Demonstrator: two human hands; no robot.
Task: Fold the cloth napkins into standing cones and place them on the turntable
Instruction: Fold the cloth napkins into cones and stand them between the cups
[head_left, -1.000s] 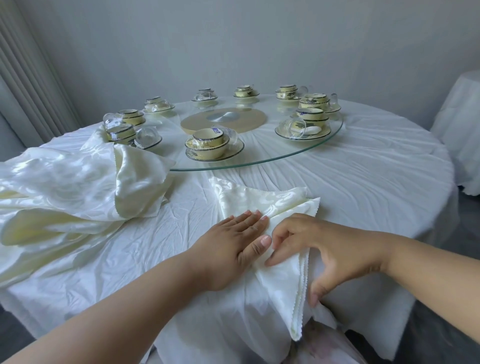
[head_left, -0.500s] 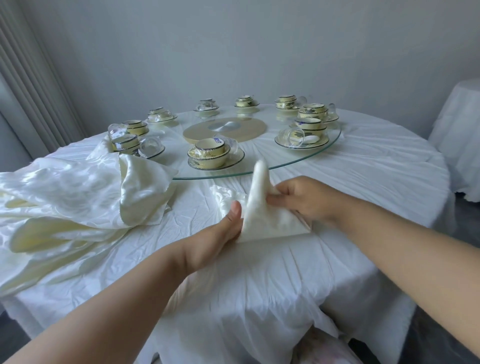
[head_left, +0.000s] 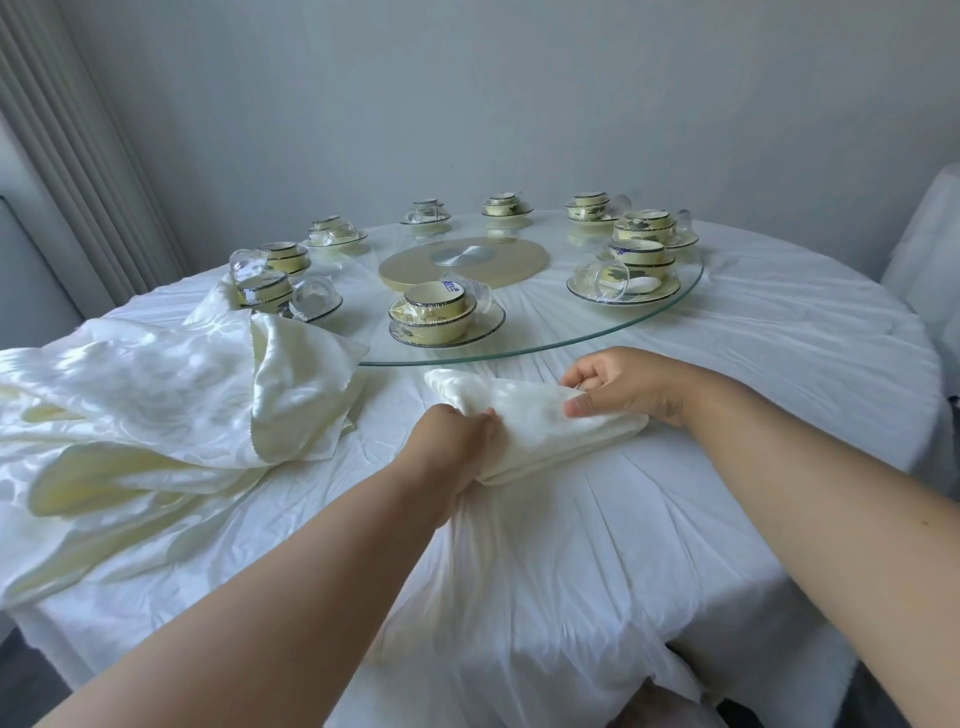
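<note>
A cream satin napkin (head_left: 540, 423), folded into a thick band, lies on the white tablecloth just in front of the glass turntable (head_left: 545, 340). My left hand (head_left: 457, 447) grips its near left end, fingers curled into the cloth. My right hand (head_left: 618, 387) pinches the upper right edge between thumb and curled fingers. The napkin's far left tip points toward the turntable rim.
A heap of loose cream napkins (head_left: 156, 410) covers the table's left side. Several wrapped cup-and-saucer sets (head_left: 441, 317) ring the turntable around a tan centre disc (head_left: 462, 262). Another cloth-covered table (head_left: 930, 260) stands at the right.
The napkin, lifted upright as a triangle half a second ago, now lies lower as a folded band. My left hand went from pressing flat to gripping its end. The view has shifted downward.
</note>
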